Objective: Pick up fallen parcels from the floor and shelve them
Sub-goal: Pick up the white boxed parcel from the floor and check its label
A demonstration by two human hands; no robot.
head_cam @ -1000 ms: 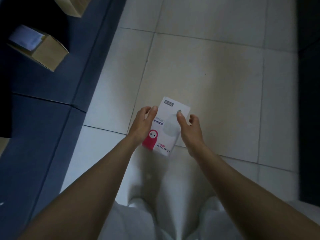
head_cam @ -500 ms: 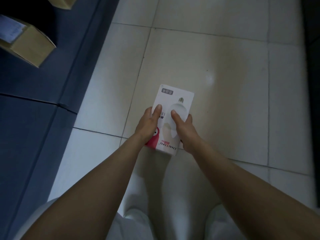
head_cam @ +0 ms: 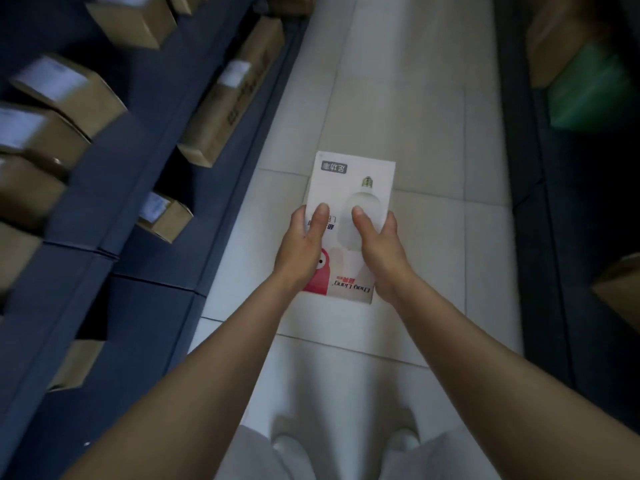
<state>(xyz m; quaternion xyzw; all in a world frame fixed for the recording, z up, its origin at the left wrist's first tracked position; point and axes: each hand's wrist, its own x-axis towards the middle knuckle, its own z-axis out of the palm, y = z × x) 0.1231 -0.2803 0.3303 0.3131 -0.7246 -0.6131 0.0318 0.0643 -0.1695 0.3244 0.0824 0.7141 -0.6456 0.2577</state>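
Note:
A white bulb box with a light-bulb picture and a red cartoon figure is held up above the tiled floor in the aisle. My left hand grips its left edge, thumb on the top face. My right hand grips its right edge, thumb lying over the bulb picture. The lower part of the box is partly covered by both hands.
Dark blue shelving runs along the left, holding several brown cardboard parcels with white labels. Another dark rack on the right carries a brown box and a green package. My white shoes stand on the tiles below.
I have lifted the box off the floor and risen; the view has tilted up, so the floor looks farther away and more shelves on both sides have come into sight.

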